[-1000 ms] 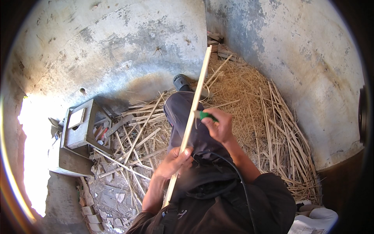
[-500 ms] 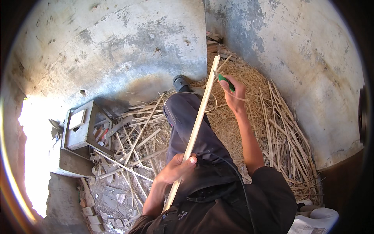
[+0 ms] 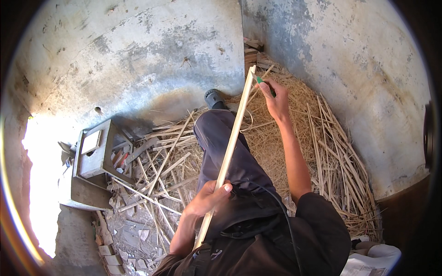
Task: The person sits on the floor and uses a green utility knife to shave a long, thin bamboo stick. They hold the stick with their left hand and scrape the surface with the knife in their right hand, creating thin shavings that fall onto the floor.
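A long pale wooden strip slants across my raised thigh, its far tip near the wall corner and its near end against my dark top. My left hand is closed round its lower part, with the thumb on top. Near the far tip, my right hand grips a green-handled knife. The knife's short blade meets the strip's right side just below the tip; whether it is cutting in cannot be made out. Thin curled shavings show beside the strip's middle.
Straw-like shavings cover the floor ahead, and a bundle of thin sticks lines the right wall. More loose sticks lie left of my leg beside a worn wooden box. A white sack lies at lower right.
My right hand has moved the knife up along the strip toward its far tip. The strip's tip has shifted slightly left. My left hand keeps its place.
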Action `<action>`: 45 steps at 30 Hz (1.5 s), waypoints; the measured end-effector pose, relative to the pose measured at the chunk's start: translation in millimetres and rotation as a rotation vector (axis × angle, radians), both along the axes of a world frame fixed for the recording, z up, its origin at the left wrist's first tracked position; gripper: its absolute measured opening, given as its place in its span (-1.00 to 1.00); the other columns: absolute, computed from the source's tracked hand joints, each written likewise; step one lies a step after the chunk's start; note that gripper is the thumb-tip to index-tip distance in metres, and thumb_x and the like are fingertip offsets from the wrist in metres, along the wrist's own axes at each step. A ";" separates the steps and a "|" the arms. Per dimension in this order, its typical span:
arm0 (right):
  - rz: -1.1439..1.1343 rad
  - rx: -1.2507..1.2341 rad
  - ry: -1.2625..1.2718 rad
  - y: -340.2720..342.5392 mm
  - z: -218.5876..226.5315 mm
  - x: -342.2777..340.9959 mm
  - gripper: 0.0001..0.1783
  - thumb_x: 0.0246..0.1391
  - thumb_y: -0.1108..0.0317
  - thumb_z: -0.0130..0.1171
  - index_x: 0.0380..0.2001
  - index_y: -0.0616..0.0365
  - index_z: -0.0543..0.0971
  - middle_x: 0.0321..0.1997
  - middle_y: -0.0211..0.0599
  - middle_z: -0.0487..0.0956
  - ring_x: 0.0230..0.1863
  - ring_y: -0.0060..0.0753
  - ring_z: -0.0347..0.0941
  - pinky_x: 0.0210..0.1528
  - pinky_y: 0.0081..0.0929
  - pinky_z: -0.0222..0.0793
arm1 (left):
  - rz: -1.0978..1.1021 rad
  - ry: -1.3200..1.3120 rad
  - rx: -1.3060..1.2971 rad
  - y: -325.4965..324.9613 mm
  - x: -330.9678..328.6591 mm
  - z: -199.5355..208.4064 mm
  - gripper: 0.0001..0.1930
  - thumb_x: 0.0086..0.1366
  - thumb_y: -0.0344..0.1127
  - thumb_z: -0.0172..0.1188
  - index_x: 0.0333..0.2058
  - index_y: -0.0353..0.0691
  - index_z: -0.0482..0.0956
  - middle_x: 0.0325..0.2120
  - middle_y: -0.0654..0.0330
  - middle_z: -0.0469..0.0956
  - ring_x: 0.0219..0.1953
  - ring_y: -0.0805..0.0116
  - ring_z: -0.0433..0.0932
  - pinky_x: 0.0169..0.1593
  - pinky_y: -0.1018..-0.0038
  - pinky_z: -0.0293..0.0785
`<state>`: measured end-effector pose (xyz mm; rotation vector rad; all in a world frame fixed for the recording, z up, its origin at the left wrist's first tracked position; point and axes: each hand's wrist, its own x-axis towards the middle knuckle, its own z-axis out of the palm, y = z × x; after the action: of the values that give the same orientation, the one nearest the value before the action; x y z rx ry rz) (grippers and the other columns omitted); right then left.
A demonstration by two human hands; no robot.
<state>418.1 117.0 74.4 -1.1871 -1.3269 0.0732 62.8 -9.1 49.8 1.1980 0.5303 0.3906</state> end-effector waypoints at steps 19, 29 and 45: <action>0.219 0.059 0.699 -5.3 3.4 17.1 -0.59 0.47 -0.02 0.17 -0.04 0.10 0.72 -0.49 -0.56 0.52 -0.64 -0.81 0.05 -0.54 -0.63 -0.05 | 0.199 0.316 0.306 -13.1 1.9 35.1 -0.51 0.54 -0.03 0.28 -0.54 -0.21 0.50 -0.72 0.37 0.45 -0.69 0.61 0.42 -0.60 0.52 0.30; 0.275 -0.093 0.506 -12.2 39.9 -2.0 -0.59 0.25 0.16 0.48 0.02 0.22 0.73 -0.47 -0.62 0.58 -0.65 -0.86 0.05 -0.59 -0.62 -0.13 | 0.220 0.382 0.442 -18.0 7.6 47.4 -0.51 0.48 -0.04 0.36 -0.55 -0.30 0.59 -0.77 0.33 0.47 -0.71 0.58 0.47 -0.60 0.47 0.33; 0.369 -0.138 0.634 -12.4 39.5 -1.5 -0.65 0.33 0.31 0.34 0.10 0.25 0.66 -0.56 -0.65 0.42 -0.68 -0.83 0.07 -0.60 -0.63 -0.09 | 0.058 0.399 0.633 -1.1 -3.0 45.9 -0.66 0.53 -0.06 0.29 -0.24 -0.26 0.57 -0.59 0.30 0.57 -0.56 0.55 0.55 -0.45 0.46 0.45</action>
<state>416.6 104.5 113.9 -0.9056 -0.9617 0.7559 59.7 -10.2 95.6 1.8957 0.8205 0.3818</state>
